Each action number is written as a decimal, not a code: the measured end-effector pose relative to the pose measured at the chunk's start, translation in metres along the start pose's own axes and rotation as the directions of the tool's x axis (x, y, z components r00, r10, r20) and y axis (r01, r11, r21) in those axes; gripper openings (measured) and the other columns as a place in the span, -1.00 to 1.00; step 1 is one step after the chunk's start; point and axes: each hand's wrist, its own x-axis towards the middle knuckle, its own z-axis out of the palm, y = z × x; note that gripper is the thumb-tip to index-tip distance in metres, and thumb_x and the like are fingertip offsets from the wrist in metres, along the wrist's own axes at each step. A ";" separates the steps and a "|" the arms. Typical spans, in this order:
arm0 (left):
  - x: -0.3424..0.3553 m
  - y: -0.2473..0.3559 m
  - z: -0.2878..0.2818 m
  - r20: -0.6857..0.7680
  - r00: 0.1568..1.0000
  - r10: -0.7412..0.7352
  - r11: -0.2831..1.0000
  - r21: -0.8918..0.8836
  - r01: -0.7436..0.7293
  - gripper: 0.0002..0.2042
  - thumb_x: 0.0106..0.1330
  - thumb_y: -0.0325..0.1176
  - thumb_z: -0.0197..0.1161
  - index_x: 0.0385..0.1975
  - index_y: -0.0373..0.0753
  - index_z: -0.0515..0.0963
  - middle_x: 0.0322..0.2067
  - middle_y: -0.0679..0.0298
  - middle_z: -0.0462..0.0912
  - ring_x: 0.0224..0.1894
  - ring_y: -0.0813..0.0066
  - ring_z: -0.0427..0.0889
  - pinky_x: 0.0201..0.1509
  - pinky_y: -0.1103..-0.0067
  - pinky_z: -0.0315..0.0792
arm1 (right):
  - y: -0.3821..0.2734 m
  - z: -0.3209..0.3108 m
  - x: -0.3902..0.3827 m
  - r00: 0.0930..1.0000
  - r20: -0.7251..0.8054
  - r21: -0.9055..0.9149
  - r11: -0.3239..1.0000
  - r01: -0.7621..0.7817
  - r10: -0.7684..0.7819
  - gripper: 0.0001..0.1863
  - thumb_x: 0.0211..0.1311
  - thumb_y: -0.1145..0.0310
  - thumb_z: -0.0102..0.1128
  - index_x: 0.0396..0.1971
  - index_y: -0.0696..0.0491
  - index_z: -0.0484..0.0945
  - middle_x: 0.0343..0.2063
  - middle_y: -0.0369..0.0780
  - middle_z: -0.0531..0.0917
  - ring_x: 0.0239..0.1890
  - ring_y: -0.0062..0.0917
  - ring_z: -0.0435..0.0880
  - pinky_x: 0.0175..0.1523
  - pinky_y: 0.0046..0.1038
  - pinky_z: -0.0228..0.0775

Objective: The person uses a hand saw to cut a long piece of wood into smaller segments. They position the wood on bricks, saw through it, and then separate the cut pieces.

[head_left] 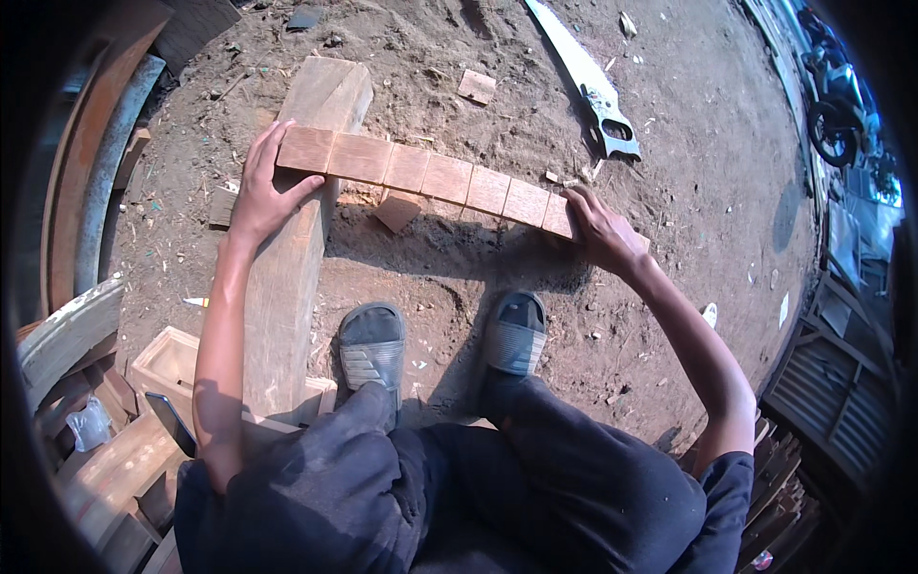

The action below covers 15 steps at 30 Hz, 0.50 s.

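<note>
A long wooden board (448,179), crossed by several evenly spaced lines, spans between my hands. My left hand (265,185) grips its left end, thumb along the near edge and fingers over the far side. Under that end lies a thick wooden beam (277,297), running from near my left leg toward the far left. My right hand (604,230) is closed around the board near its right end, and a short bit sticks out past it. The right part of the board hangs above the dirt, casting a shadow.
A handsaw (588,81) lies on the dirt at the far right of the board. Small wood offcuts (476,86) are scattered around. An open wooden box (167,359), a phone (172,423) and stacked planks (81,182) are at left. A motorcycle (837,115) stands far right.
</note>
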 end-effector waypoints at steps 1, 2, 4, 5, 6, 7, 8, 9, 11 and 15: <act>0.001 -0.001 0.000 0.001 1.000 0.002 1.000 -0.015 -0.002 -0.28 0.05 -0.19 0.46 0.24 -0.18 0.31 0.20 0.08 0.37 0.30 0.11 0.29 0.38 0.31 0.19 | 0.005 -0.002 0.002 0.999 0.002 -0.008 0.999 0.036 -0.036 -0.60 0.26 0.39 0.02 0.10 0.09 0.28 -0.07 -0.09 0.52 -0.04 -0.18 0.58 -0.06 -0.23 0.49; 0.000 -0.004 -0.003 0.004 1.000 -0.006 1.000 -0.015 0.006 -0.27 0.02 -0.20 0.48 0.24 -0.19 0.31 0.20 0.08 0.37 0.30 0.12 0.29 0.37 0.31 0.20 | 0.000 -0.004 0.010 0.996 0.004 -0.005 0.996 0.085 -0.085 -0.61 0.27 0.40 0.02 0.08 0.10 0.29 -0.09 -0.09 0.53 -0.05 -0.18 0.58 -0.07 -0.23 0.50; -0.003 -0.009 -0.008 -0.008 1.000 -0.016 1.000 -0.015 0.016 -0.26 -0.02 -0.22 0.51 0.22 -0.21 0.34 0.19 0.08 0.39 0.29 0.13 0.31 0.36 0.32 0.22 | -0.008 -0.016 0.018 0.994 0.092 -0.001 0.999 0.053 -0.053 -0.68 0.28 0.41 -0.01 0.02 0.12 0.31 -0.11 -0.06 0.54 -0.03 -0.16 0.57 -0.02 -0.21 0.46; -0.002 -0.007 -0.003 -0.017 1.000 -0.013 1.000 -0.023 0.013 -0.27 -0.02 -0.23 0.52 0.20 -0.22 0.35 0.18 0.08 0.40 0.28 0.14 0.32 0.35 0.33 0.24 | -0.005 -0.022 0.015 0.996 0.067 -0.034 0.997 0.067 -0.064 -0.69 0.28 0.41 -0.02 0.00 0.12 0.31 -0.11 -0.05 0.54 -0.03 -0.15 0.57 0.01 -0.20 0.45; -0.002 -0.003 -0.001 -0.025 1.000 -0.015 1.000 -0.022 0.014 -0.27 -0.03 -0.23 0.52 0.19 -0.24 0.37 0.17 0.08 0.41 0.27 0.14 0.34 0.34 0.34 0.25 | 0.000 -0.025 0.015 0.996 0.042 -0.062 0.994 0.087 -0.084 -0.70 0.28 0.41 -0.02 -0.01 0.13 0.32 -0.11 -0.04 0.54 -0.03 -0.15 0.56 0.04 -0.19 0.43; -0.001 0.003 0.002 -0.007 0.999 -0.050 0.997 -0.060 0.050 -0.26 -0.04 -0.28 0.51 0.22 -0.20 0.36 0.21 0.16 0.40 0.30 0.22 0.31 0.37 0.36 0.22 | 0.009 -0.028 0.016 0.996 0.034 -0.108 0.990 0.088 -0.085 -0.70 0.28 0.41 -0.02 -0.01 0.14 0.32 -0.09 -0.03 0.54 0.00 -0.14 0.55 0.09 -0.18 0.39; 0.002 0.008 0.004 -0.015 1.000 -0.026 0.999 -0.040 0.026 -0.27 -0.04 -0.25 0.52 0.20 -0.22 0.38 0.19 0.14 0.41 0.29 0.23 0.33 0.36 0.37 0.24 | 0.019 -0.028 0.018 0.996 0.021 -0.144 0.986 0.085 -0.083 -0.70 0.28 0.40 -0.01 -0.01 0.14 0.32 -0.07 -0.03 0.54 0.03 -0.14 0.53 0.15 -0.17 0.34; 0.000 0.006 0.002 -0.045 0.999 -0.014 0.999 -0.031 0.012 -0.26 -0.06 -0.19 0.53 0.17 -0.27 0.39 0.15 0.09 0.44 0.26 0.19 0.35 0.34 0.35 0.27 | 0.020 -0.032 0.028 0.993 0.102 -0.133 0.988 0.076 -0.063 -0.67 0.27 0.37 0.01 0.00 0.14 0.31 -0.02 -0.02 0.52 0.10 -0.15 0.50 0.23 -0.15 0.27; -0.004 0.006 0.004 -0.077 0.997 -0.002 1.000 -0.003 0.001 -0.24 -0.07 -0.10 0.53 0.14 -0.33 0.40 0.10 0.03 0.48 0.23 0.14 0.38 0.32 0.33 0.28 | 0.022 -0.035 0.039 0.974 0.226 -0.155 0.986 0.062 -0.026 -0.40 0.09 0.18 0.24 0.10 0.12 0.30 0.02 -0.04 0.50 0.14 -0.16 0.45 0.26 -0.19 0.25; -0.012 0.011 0.005 -0.079 0.995 -0.063 0.997 0.031 0.066 -0.20 -0.05 0.01 0.50 0.18 -0.29 0.38 0.11 0.01 0.47 0.25 0.12 0.36 0.34 0.31 0.26 | 0.053 -0.057 0.062 0.972 0.185 0.269 0.943 -0.194 0.148 -0.35 0.08 0.16 0.38 0.16 0.03 0.37 0.03 -0.08 0.55 0.14 -0.20 0.49 0.15 -0.24 0.39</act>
